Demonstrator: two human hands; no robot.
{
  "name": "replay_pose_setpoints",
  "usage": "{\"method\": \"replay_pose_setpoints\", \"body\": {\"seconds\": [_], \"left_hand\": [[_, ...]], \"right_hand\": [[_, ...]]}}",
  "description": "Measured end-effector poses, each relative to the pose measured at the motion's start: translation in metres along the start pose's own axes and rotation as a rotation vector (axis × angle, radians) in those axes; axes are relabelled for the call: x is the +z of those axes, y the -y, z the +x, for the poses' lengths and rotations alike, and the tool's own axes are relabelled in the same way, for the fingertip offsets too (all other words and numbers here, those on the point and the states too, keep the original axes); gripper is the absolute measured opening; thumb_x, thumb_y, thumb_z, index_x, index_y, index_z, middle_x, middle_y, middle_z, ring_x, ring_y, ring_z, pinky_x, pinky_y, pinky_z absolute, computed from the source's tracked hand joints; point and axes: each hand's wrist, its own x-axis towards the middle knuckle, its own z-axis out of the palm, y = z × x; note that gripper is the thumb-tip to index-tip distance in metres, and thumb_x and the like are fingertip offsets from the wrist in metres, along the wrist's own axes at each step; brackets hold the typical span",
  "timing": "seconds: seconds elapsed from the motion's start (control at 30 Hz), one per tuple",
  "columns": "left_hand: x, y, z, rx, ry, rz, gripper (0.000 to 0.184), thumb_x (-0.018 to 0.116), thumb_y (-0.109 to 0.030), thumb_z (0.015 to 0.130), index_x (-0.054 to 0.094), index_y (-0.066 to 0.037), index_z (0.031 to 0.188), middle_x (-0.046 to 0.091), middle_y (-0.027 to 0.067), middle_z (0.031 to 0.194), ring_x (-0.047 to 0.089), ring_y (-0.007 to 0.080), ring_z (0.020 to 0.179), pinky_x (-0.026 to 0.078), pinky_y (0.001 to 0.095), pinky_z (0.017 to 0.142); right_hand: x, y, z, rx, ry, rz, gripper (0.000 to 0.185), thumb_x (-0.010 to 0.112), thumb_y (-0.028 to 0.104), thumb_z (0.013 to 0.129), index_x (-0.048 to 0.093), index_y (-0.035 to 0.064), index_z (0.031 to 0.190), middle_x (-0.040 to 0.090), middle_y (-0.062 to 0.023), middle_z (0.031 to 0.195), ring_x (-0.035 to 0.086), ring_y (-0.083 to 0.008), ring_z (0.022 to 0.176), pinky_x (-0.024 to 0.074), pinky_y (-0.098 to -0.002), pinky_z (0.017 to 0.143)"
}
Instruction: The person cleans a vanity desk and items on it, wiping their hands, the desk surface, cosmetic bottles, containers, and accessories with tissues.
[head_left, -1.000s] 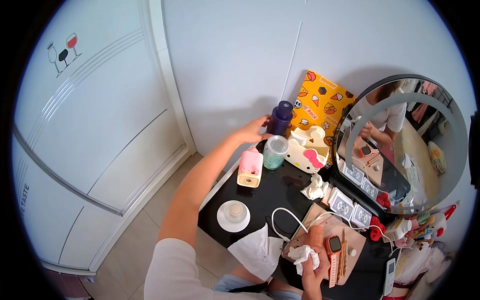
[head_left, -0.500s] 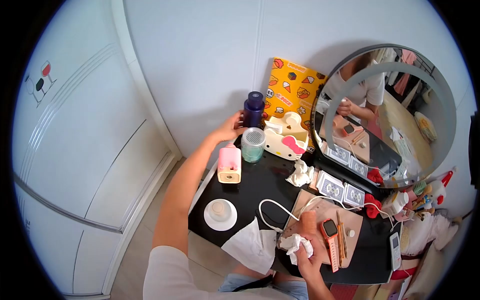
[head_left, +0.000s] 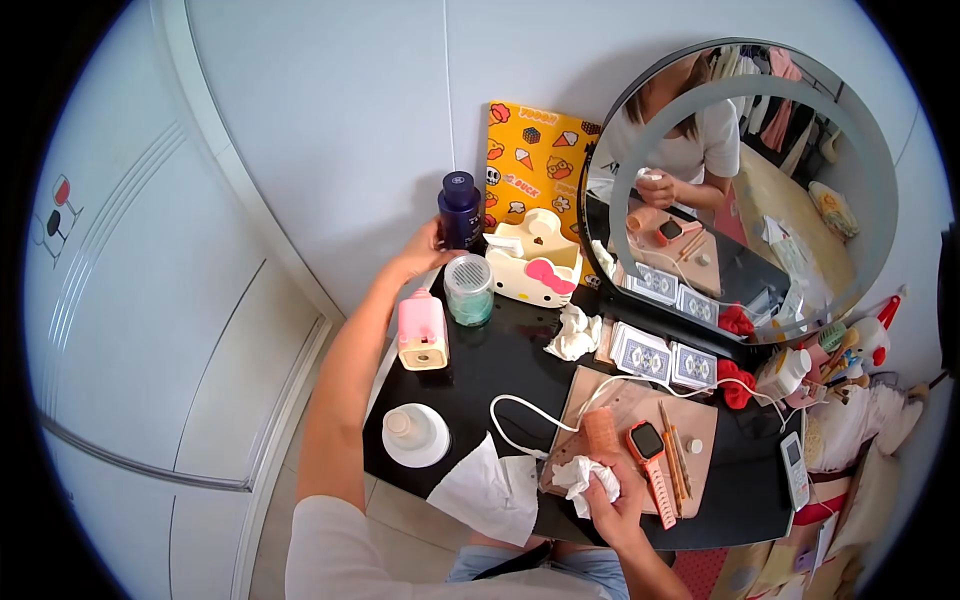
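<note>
My left hand [head_left: 424,252] reaches to the back left of the black table, its fingers and thumb around the lower part of a dark blue bottle [head_left: 461,212]. The bottle stands upright by the wall. Close in front of that hand is a clear jar [head_left: 470,292] with a perforated lid and greenish contents. A pink and cream device [head_left: 423,333] stands nearer to me. At the front edge, my right hand [head_left: 618,505] grips a crumpled white tissue [head_left: 583,478], beside an orange smartwatch [head_left: 650,455] on a pinkish board [head_left: 690,425].
A Hello Kitty box [head_left: 535,275] stands before a yellow patterned board [head_left: 540,150]. The round mirror [head_left: 745,200] fills the back right. A white bottle [head_left: 417,437], a flat tissue [head_left: 487,492], card stacks [head_left: 642,353], a white cable [head_left: 520,400] and a remote [head_left: 794,470] lie about.
The view has shifted, so most things sit further left in it. My left hand stays at the blue bottle, and my right hand still holds the tissue.
</note>
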Motion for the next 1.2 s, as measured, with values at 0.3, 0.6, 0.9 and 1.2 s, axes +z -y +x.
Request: {"method": "replay_pose_setpoints", "body": {"seconds": [0.3, 0.6, 0.9, 1.2], "left_hand": [[0.003, 0.006, 0.005, 0.086, 0.052, -0.114, 0.076, 0.070, 0.005, 0.073, 0.028, -0.004, 0.135, 0.046, 0.0092, 0.132, 0.046, 0.0186, 0.121, 0.035, 0.0361, 0.105], [0.000, 0.024, 0.011, 0.098, -0.096, 0.192, 0.076, 0.075, -0.005, 0.070, 0.032, -0.002, 0.132, 0.052, 0.0129, 0.122, 0.052, 0.0236, 0.113, 0.043, 0.0370, 0.096], [0.007, 0.001, 0.002, 0.076, -0.194, 0.370, 0.075, 0.080, -0.015, 0.065, 0.035, -0.001, 0.125, 0.056, 0.0158, 0.114, 0.056, 0.0273, 0.104, 0.047, 0.0402, 0.087], [0.002, -0.057, -0.036, -0.007, -0.367, 0.280, 0.061, 0.073, -0.022, 0.076, 0.041, -0.005, 0.127, 0.053, 0.0140, 0.117, 0.055, 0.0202, 0.096, 0.048, 0.0339, 0.081]], "right_hand": [[0.002, -0.003, 0.001, -0.002, -0.002, -0.001, 0.014, 0.061, 0.003, 0.079, 0.060, -0.0027, 0.092, 0.061, -0.0089, 0.076, 0.055, -0.0126, 0.063, 0.0434, -0.0247, 0.057], [0.000, -0.003, -0.002, 0.036, 0.009, 0.027, 0.015, 0.061, 0.003, 0.079, 0.059, -0.0032, 0.093, 0.061, -0.0076, 0.077, 0.055, -0.0106, 0.066, 0.0434, -0.0234, 0.057], [0.000, -0.002, 0.000, 0.064, 0.004, 0.051, 0.015, 0.060, 0.003, 0.081, 0.059, -0.0027, 0.094, 0.061, -0.0070, 0.078, 0.055, -0.0107, 0.067, 0.0436, -0.0235, 0.059], [-0.013, 0.016, 0.012, 0.058, 0.022, 0.166, 0.021, 0.056, 0.000, 0.082, 0.057, -0.0007, 0.103, 0.059, -0.0079, 0.091, 0.055, -0.0113, 0.081, 0.0437, -0.0232, 0.069]]}}
